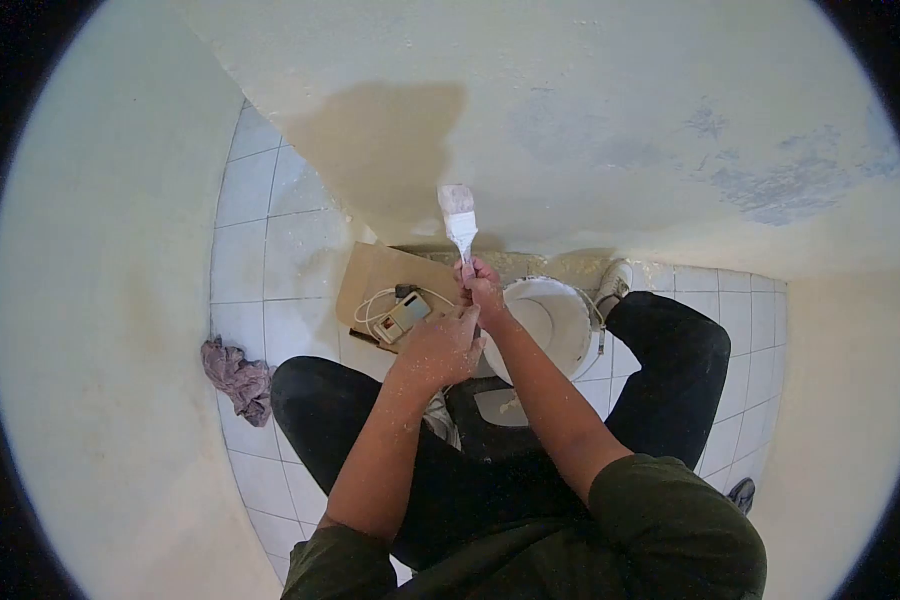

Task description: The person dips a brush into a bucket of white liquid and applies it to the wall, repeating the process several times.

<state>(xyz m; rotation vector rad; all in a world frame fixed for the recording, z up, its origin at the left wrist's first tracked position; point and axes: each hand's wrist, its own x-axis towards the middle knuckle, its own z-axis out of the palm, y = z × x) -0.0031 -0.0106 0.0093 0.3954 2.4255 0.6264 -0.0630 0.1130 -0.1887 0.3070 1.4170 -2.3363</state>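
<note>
My right hand [483, 292] is closed round the handle of a paintbrush [459, 212]. Its bristles, coated whitish, point up toward the wall. Just below and left of it, my left hand [440, 348] has its fingers curled in close to my right hand. What they hold, if anything, is hidden. Pale specks dot both hands and forearms. Right beside my right forearm stands a white bucket [584, 330] with a stained rim and a pale inside.
An opened cardboard piece [375, 270] lies left of my hands, with a small boxy device [403, 317] and white cable on it. A crumpled rag [238, 380] rests on the tiles. A dark stool [480, 435] is between my legs. The wall [590, 110] ahead has bluish patches.
</note>
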